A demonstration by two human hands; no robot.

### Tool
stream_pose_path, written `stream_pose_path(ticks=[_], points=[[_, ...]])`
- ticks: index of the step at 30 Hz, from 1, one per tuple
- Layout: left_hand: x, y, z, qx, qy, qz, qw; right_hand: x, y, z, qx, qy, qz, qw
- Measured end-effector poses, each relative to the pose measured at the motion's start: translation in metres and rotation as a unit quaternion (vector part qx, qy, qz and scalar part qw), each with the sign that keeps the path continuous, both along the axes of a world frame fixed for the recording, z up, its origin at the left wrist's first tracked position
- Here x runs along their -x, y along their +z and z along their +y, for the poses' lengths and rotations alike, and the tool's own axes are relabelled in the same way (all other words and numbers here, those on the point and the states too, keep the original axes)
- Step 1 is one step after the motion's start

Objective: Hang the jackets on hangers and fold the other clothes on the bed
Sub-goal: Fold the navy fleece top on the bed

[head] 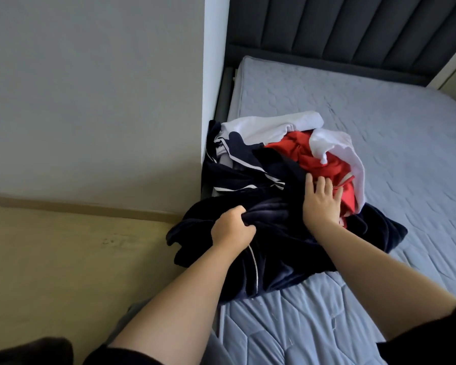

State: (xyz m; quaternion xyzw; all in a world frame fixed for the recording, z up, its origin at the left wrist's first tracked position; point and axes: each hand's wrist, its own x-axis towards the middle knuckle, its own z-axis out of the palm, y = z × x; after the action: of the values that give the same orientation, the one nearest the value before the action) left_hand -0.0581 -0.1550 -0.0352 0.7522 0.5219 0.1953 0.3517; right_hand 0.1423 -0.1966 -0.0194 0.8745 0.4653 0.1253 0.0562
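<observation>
A heap of clothes lies at the left edge of the bed (379, 143). On its near side is a dark navy fleece garment (282, 259) with thin white piping, hanging partly over the bed's edge. My left hand (232, 227) grips a bunch of this navy fabric. My right hand (323, 200) lies flat with spread fingers on the heap, where the navy fabric meets a red garment (316, 159). White clothes (271, 125) lie on top at the back, and a navy piece with white stripes (245, 164) lies at the left. No hanger is in view.
The mattress has a quilted pale blue cover. A dark padded headboard (340, 30) stands at the back. A grey wall (90, 88) runs close along the bed's left side, above a light wooden floor (63, 259).
</observation>
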Motion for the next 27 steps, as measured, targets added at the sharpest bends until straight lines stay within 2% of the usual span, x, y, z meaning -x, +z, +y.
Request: stream_pose_path(ticks=[3, 5, 8, 12, 15, 17, 20, 24, 25, 27], points=[[0.000, 0.032, -0.002, 0.085, 0.034, -0.159, 0.983, 0.030, 0.009, 0.002, -0.014, 0.152, 0.030, 0.988], [0.005, 0.058, -0.001, 0.105, 0.048, -0.222, 0.968, 0.042, 0.020, 0.004, -0.002, 0.178, 0.062, 0.982], [0.012, 0.099, 0.002, 0.121, 0.052, -0.277, 0.952, 0.047, 0.050, 0.007, 0.050, 0.183, 0.128, 0.974], [0.011, 0.154, 0.003, 0.129, 0.042, -0.313, 0.940, 0.053, 0.117, -0.001, 0.133, 0.156, 0.287, 0.936], [0.010, 0.188, 0.005, 0.138, 0.039, -0.339, 0.930, 0.054, 0.166, -0.020, 0.100, 0.081, 0.465, 0.876], [0.012, 0.206, 0.007, 0.144, 0.042, -0.357, 0.922, 0.059, 0.195, -0.030, 0.025, 0.067, 0.528, 0.846], [0.020, 0.227, 0.009, 0.142, 0.061, -0.376, 0.914, 0.077, 0.231, -0.030, -0.036, 0.079, 0.500, 0.862], [0.036, 0.254, 0.007, 0.118, 0.061, -0.399, 0.907, 0.107, 0.266, -0.031, 0.032, 0.113, 0.355, 0.927], [0.042, 0.261, 0.006, 0.112, 0.054, -0.406, 0.905, 0.116, 0.275, -0.034, 0.018, 0.130, 0.328, 0.936], [0.054, 0.279, 0.003, 0.117, 0.019, -0.434, 0.893, 0.127, 0.288, -0.037, -0.012, 0.181, 0.322, 0.929]])
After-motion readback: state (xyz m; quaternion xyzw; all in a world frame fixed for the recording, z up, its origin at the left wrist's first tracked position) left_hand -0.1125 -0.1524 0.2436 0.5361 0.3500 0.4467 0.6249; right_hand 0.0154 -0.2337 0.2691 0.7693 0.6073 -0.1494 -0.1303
